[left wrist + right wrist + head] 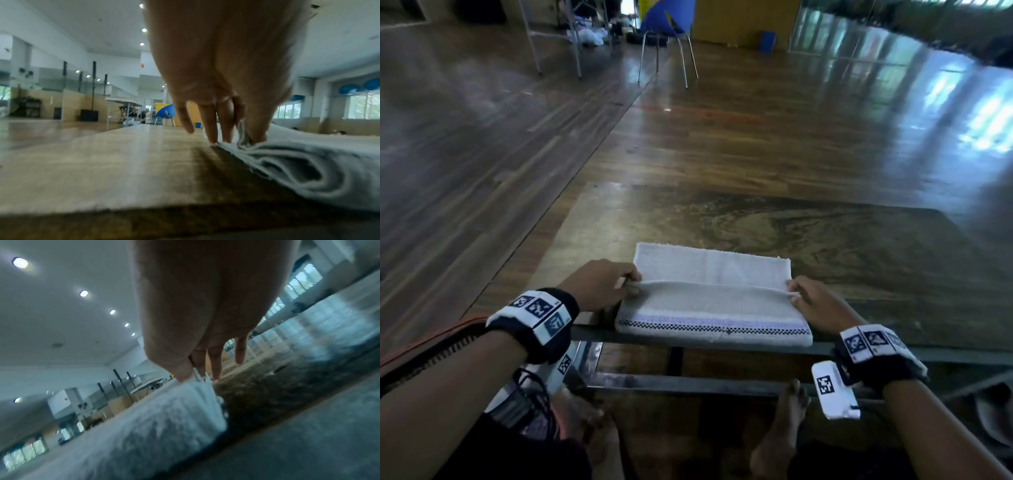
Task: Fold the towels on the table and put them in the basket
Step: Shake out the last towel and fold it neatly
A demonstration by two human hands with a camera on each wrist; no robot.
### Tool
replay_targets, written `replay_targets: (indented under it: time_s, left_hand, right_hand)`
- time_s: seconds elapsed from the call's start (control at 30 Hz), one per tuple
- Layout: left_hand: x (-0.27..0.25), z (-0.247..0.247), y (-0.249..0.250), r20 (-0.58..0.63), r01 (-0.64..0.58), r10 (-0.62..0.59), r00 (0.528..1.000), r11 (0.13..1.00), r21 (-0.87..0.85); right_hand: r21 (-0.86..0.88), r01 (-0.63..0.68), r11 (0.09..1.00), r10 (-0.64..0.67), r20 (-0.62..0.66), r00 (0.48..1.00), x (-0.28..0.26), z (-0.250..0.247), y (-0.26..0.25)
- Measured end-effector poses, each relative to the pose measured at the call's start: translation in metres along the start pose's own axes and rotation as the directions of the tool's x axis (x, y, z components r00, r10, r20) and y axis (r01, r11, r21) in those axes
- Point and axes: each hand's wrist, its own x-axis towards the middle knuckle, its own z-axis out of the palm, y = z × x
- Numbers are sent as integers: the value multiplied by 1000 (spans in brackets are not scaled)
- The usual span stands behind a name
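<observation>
1. The left hand (pixel 599 284) has its thumb and forefinger pinched on the left end of a raised fold edge of the towel (pixel 709 308). In the left wrist view the remaining fingers (pixel 211 128) hang fairly straight, tips down on the cloth's left edge and the table.
2. The right hand (pixel 815 301) mirrors it, pinching the right end of the same edge. The right wrist view shows the thumb pressed against the cloth with the other fingers (pixel 216 363) extended past it, one held clear of the surface.
3. The towel lies at the near edge of the table (pixel 859 246), between the two hands. Its near part is already doubled into several layers, which the left wrist view shows as stacked loops (pixel 308 172). A single layer still lies flat on the far side.
4. My judgement is that the folding of this towel is midway. The lifted edge looks ready to be carried over the far flap, and at least that fold is left.
5. No basket shows in any view, and no other towel can be seen, so I cannot tell how many are done or left. Putting this one away has not begun.
6. No brand or readable writing is visible. The towel carries a checked black-and-white band with a purple stripe (pixel 715 323) along its near side. The wristbands (pixel 537 308) bear square black-and-white coded markers, not text.
</observation>
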Motion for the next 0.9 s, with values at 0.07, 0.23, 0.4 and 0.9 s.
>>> replay_targets:
  time_s: [0.07,0.23,0.4,0.9]
  left_hand:
    - [2,-3,-2,139,-4,-7,990,996,85]
    - [-10,-18,-4,342,-53,41,939,998,26]
    - [-13,-31,-1,341,-30,68,938,993,-115]
    - [43,-4,4,-99,157,-158,982,987,-20]
  right_hand:
    - [-34,31,999,-30,39,999,-3,0,2]
    - [-48,42,998,-35,138,990,-15,-13,6]
    - [185,14,983,-35,113,993,-20,-27,-3]
    - [-137,-129,982,112,-126,986,50,-8,-20]
